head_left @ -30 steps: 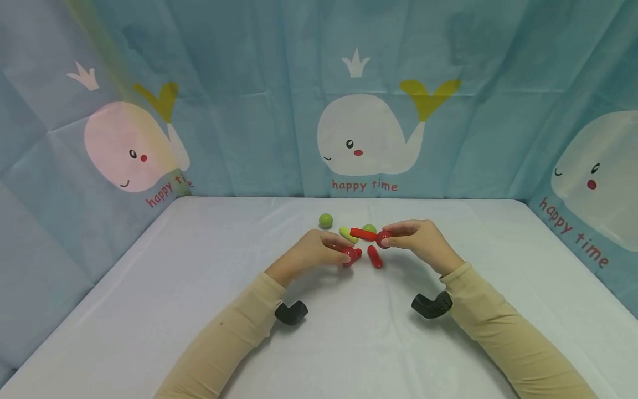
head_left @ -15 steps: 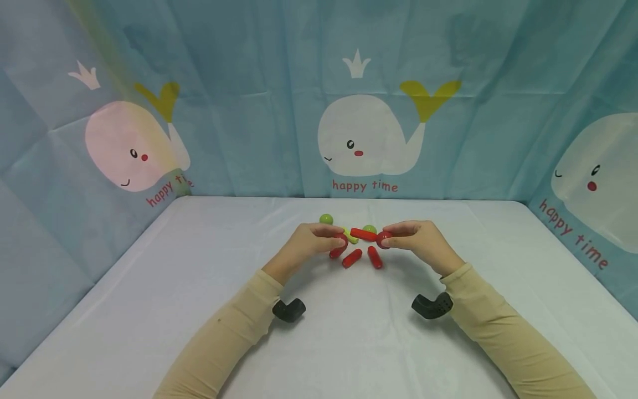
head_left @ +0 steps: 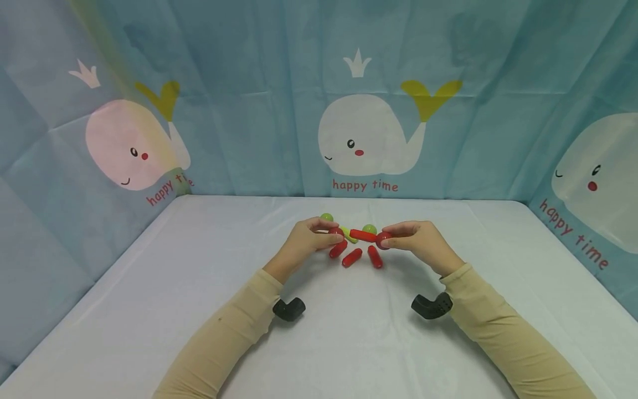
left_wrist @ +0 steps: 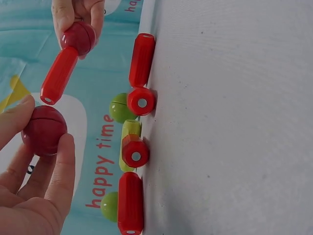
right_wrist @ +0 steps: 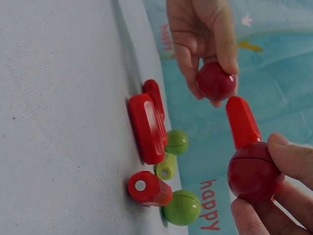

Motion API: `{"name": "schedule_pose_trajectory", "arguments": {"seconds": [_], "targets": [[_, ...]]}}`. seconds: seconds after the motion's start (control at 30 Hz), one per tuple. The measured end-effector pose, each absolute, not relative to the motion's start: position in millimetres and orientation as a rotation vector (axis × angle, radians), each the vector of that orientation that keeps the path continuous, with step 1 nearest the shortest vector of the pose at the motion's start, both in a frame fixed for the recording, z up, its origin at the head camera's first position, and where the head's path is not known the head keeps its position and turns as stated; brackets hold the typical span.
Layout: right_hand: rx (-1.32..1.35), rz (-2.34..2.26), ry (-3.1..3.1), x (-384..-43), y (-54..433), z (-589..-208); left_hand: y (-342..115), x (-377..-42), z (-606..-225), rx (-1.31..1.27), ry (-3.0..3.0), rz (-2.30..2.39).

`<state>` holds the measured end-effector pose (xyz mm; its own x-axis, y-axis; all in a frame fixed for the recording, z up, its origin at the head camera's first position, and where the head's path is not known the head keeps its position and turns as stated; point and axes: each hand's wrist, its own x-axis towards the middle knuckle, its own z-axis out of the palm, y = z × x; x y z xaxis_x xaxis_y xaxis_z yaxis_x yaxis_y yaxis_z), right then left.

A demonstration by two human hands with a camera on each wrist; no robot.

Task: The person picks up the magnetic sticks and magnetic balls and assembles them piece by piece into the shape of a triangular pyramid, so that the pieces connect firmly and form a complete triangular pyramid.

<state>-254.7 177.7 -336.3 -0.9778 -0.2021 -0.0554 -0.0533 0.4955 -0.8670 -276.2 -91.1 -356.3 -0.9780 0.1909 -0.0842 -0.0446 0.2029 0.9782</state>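
Observation:
My left hand (head_left: 306,241) pinches a dark red ball (left_wrist: 45,130) between thumb and fingertips, raised above the table. Opposite it, my right hand (head_left: 416,239) grips a second dark red ball (right_wrist: 255,172). From that ball a red ridged stick (right_wrist: 243,123) juts toward the left hand's ball, its free end with a small metal disc. A narrow gap separates stick and left ball in the head view. Below the hands, several loose red sticks lie on the table, among them one at the right (head_left: 375,257) and one in the middle (head_left: 351,258).
Behind the red sticks lie a yellow-green stick (head_left: 350,235) and two green balls, one at the left (head_left: 326,217) and one at the right (head_left: 369,229). A white cloth covers the table (head_left: 359,332); a blue whale-print curtain (head_left: 249,138) hangs behind.
My left hand has lifted its red ball away from the loose red sticks, moving back and slightly left. Those sticks show more fully now. The right hand has stayed in place.

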Motion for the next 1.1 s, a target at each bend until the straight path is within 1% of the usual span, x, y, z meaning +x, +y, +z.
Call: {"name": "schedule_pose_trajectory", "arguments": {"seconds": [0.37,1.1], "targets": [[-0.215,-1.455,2.594,-255.5,175.8,-336.7,-89.2,-276.1,-356.2,0.117,2.317,1.836],[-0.275,-1.398,2.537,-255.9,172.9,-337.7,-87.5,-275.7,-357.4,0.201,2.336,1.808]]}}
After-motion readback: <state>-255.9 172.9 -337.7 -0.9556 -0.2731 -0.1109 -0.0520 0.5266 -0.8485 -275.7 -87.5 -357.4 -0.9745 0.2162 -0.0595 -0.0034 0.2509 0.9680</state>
